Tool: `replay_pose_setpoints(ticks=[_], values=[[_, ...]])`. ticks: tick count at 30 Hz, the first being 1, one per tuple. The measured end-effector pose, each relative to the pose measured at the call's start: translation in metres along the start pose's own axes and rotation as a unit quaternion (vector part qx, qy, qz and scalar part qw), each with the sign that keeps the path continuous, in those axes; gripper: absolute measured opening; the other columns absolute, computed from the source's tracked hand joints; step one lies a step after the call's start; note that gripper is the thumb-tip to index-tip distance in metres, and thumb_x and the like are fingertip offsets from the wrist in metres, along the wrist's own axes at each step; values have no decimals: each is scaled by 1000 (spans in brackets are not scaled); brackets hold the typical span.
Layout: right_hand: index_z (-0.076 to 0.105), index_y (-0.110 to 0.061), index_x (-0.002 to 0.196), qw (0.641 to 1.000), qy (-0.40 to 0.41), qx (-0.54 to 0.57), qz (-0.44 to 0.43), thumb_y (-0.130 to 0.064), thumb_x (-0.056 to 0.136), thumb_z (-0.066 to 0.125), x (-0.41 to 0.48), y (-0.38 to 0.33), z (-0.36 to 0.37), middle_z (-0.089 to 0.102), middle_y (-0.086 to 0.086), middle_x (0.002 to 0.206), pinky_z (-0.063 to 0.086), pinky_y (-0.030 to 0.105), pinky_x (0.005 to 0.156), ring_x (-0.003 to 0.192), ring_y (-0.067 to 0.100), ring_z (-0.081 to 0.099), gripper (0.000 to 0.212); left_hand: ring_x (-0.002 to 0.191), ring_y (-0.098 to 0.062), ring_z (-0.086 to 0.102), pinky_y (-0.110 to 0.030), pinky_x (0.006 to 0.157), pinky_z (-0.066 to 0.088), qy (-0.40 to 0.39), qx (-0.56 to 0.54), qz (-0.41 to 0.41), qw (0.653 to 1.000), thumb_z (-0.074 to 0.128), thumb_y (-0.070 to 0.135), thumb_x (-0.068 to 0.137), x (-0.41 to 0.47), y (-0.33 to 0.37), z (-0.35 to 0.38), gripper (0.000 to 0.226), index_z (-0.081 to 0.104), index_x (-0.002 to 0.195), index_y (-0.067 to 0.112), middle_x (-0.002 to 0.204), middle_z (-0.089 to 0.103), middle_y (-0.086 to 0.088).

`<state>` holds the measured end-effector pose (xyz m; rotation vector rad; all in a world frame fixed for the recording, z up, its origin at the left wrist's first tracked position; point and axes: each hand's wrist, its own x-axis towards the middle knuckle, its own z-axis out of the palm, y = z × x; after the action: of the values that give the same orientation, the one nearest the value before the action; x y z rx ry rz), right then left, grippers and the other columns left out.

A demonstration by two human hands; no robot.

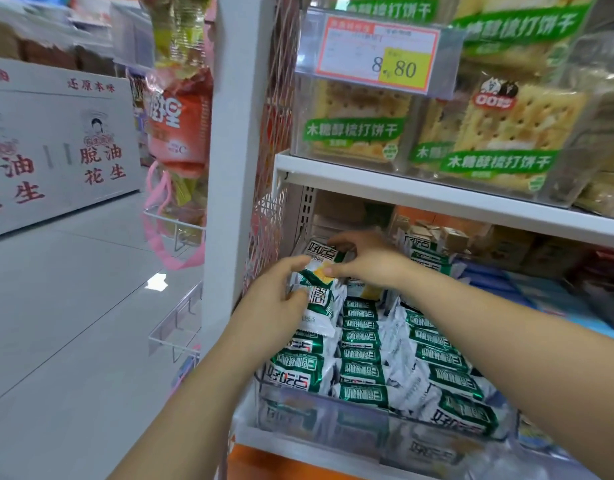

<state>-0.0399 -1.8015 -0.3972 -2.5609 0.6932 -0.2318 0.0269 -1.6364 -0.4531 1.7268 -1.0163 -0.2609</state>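
On the lower shelf point(298, 449), at the back left of the clear tray point(361, 424) packed with green-and-white snack packets, we have both hands busy. Our left hand point(281, 292) curls round the lower packet point(317, 303). Our right hand point(367, 261) pinches the upper packet point(322, 252) just above it.

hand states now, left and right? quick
Left hand: fingers grip a green-and-white foil snack packet.
Right hand: fingers pinch an upright green-and-white packet with a yellow patch.
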Motion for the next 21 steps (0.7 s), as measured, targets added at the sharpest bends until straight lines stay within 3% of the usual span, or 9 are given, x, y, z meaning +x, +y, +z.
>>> replay_pose_setpoints(ticks=[3,6,9,10,12,15,18,21], values=[[50,-23,133,997,69,39,9,-29,79,75,-11,-4,-7,53,-4,135,34,16,85,107,8,50,60,68,9,42,0,56,37,-2,-24,-5,1000,51,13,96,-2,2,-2,47,43,137,36,101,52,28],[51,-26,131,984,135,113,18,-34,77,76,-30,-5,-17,54,-10,115,39,17,80,94,5,49,60,99,8,48,1,81,33,11,-42,-2,999,51,20,97,-4,9,-4,49,37,143,31,132,46,20],[56,-28,122,976,124,178,-10,-33,74,78,-55,-7,-14,57,-9,113,48,23,87,97,9,58,53,121,-8,51,-22,100,39,45,-69,6,997,50,35,96,-7,19,-6,52,36,145,27,139,48,12],[59,-30,114,971,107,211,-21,-29,72,79,-61,-9,-11,61,-7,115,51,30,91,98,12,63,47,118,-11,55,-29,101,43,51,-81,6,995,51,37,95,-8,23,-7,52,37,144,26,136,51,11],[61,-34,101,962,79,259,-46,-20,71,80,-71,-12,-4,65,-1,113,54,37,90,93,17,68,39,101,-8,63,-29,90,51,54,-88,21,994,56,35,93,-10,28,-10,46,46,137,27,123,61,11],[61,-29,105,953,55,293,-59,-14,74,77,-79,-16,2,68,1,109,56,31,85,90,16,70,38,82,-4,66,-27,78,55,67,-74,44,994,61,26,91,-15,31,-13,29,59,120,28,102,69,13],[59,-20,117,942,50,330,-17,-27,84,68,-83,-13,9,67,0,110,53,23,77,92,14,69,35,84,-9,67,-36,81,55,94,-49,73,992,62,21,90,-23,37,-19,27,62,115,30,99,69,14],[63,-21,106,931,73,353,55,-35,93,54,-82,-10,15,65,1,110,53,26,76,85,14,67,21,94,-4,61,-22,85,49,120,34,130,984,62,20,90,-29,43,-29,30,61,120,26,109,65,12]])
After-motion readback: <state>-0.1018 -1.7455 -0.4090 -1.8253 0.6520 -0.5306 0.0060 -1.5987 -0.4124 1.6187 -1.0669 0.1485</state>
